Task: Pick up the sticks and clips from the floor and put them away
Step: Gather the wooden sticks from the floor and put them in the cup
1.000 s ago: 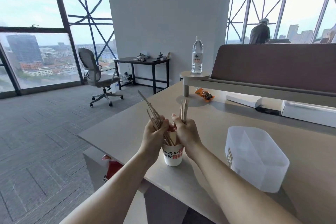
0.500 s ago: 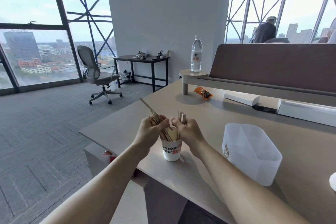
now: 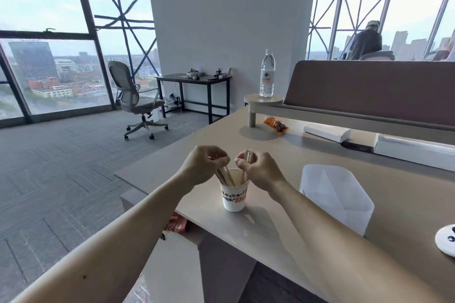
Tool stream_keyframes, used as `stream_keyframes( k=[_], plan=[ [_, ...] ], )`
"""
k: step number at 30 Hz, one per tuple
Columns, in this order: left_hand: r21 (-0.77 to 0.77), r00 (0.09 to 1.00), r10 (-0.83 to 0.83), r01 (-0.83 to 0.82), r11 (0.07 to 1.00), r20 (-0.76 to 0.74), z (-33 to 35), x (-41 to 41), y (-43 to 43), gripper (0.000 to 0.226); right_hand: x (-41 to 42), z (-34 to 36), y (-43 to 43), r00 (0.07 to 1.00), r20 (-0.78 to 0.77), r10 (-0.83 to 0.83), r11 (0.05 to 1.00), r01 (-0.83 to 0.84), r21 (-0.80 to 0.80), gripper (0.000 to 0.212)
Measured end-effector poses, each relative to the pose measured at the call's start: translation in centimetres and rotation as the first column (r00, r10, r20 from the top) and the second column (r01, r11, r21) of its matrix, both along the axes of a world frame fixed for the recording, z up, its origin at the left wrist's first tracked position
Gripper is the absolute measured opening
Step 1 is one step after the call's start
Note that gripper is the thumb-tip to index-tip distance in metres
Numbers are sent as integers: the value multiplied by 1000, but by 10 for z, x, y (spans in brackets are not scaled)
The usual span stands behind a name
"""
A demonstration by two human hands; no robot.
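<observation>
A white paper cup (image 3: pixel 234 198) with printed characters stands near the front edge of the beige desk (image 3: pixel 283 224). My left hand (image 3: pixel 204 167) grips a bundle of wooden sticks (image 3: pixel 225 177) whose lower ends reach into the cup. My right hand (image 3: pixel 261 170) pinches a few more sticks (image 3: pixel 248 158) over the cup's right side, their lower ends also inside. No clips are visible.
A translucent white divided container (image 3: pixel 337 194) stands right of the cup. A water bottle (image 3: pixel 267 74) sits on a small round shelf, an orange snack packet (image 3: pixel 275 125) beneath it. White boxes (image 3: pixel 413 151) lie by the brown partition. An office chair (image 3: pixel 138 101) is on the carpet.
Both hands have lowered toward the cup, pushing the sticks deeper; the long ends that stuck up above my left hand now sit inside the cup.
</observation>
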State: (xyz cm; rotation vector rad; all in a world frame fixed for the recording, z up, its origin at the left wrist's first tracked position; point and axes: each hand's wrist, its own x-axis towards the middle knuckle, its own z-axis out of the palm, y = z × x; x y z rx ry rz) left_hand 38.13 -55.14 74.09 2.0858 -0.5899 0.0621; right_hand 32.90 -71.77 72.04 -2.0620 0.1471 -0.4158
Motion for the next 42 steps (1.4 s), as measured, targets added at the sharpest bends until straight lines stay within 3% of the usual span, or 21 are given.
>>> stream_keyframes(
  k=[6, 10, 13, 19, 26, 34, 42],
  plan=[
    [95, 993, 8, -19, 995, 116, 16, -11, 11, 6, -19, 21, -4, 1000, 5, -2, 983, 2, -185, 41],
    [125, 980, 49, -75, 989, 195, 38, -31, 31, 6, -36, 48, 0, 978, 180, -105, 954, 151, -261, 19],
    [146, 966, 57, -96, 985, 253, 56, -57, 53, 7, -55, 72, 14, 972, 218, -86, 930, 157, -332, 17],
    [231, 949, 53, -129, 964, 310, 80, -127, 120, 8, -118, 107, 70, 985, 147, 89, 842, 5, -539, 19],
    [341, 953, 130, -222, 914, 273, 60, -234, 218, 7, -188, 90, 157, 959, 55, 279, 756, -184, -628, 16],
    [395, 938, 300, -345, 852, 173, -5, -356, 304, 5, -271, 22, 242, 892, -129, 432, 668, -413, -619, 19],
    [506, 932, 353, -344, 791, 82, -88, -458, 344, 12, -357, -52, 285, 829, -273, 488, 609, -548, -573, 16]
  ],
)
